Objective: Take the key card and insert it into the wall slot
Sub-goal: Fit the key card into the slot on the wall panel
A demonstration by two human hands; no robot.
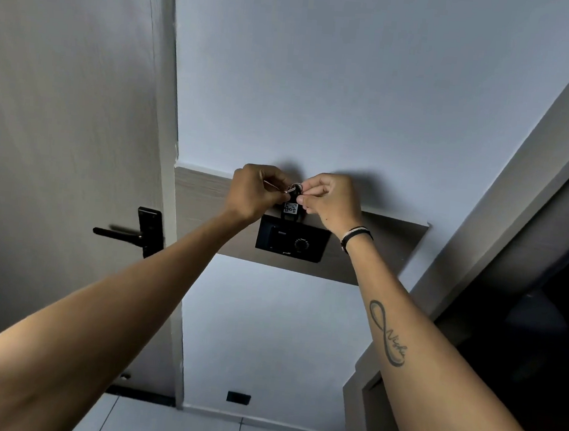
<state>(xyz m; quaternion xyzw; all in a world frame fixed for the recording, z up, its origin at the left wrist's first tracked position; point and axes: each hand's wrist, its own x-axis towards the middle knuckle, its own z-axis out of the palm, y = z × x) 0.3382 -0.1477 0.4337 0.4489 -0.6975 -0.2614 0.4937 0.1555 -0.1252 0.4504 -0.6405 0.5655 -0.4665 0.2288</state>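
A small black key card with a white label stands upright against the wall, its lower end at the top of the black wall slot panel. A metal key ring sits at the card's upper end. My left hand pinches the ring from the left. From the right, my right hand pinches the ring and the card's top. How deep the card sits in the slot is hidden by my fingers.
The black panel has a round dial and is mounted on a wood-tone band across the pale wall. A door with a black lever handle stands at the left. A dark doorway opens at the right.
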